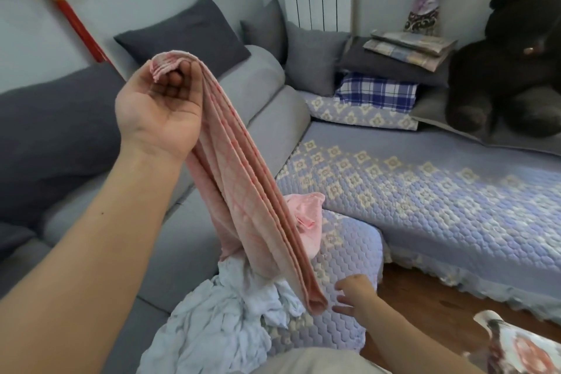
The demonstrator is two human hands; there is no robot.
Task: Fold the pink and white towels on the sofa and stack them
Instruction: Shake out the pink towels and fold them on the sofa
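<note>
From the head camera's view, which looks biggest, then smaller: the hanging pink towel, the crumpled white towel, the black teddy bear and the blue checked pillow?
1. Pink towel, though it hangs nearest the camera.
2. and 3. White towel and black teddy bear look alike; the bear sits far off.
4. Blue checked pillow, smallest.

The quilted seat cover (425, 191) lies bare from centre toward three o'clock, giving open room. At six o'clock a crumpled white towel (212, 322) and a pink towel (306, 215) crowd the footstool (349, 255). Pillows (376, 91) and a dark plush bear (516, 64) block two o'clock.
</note>
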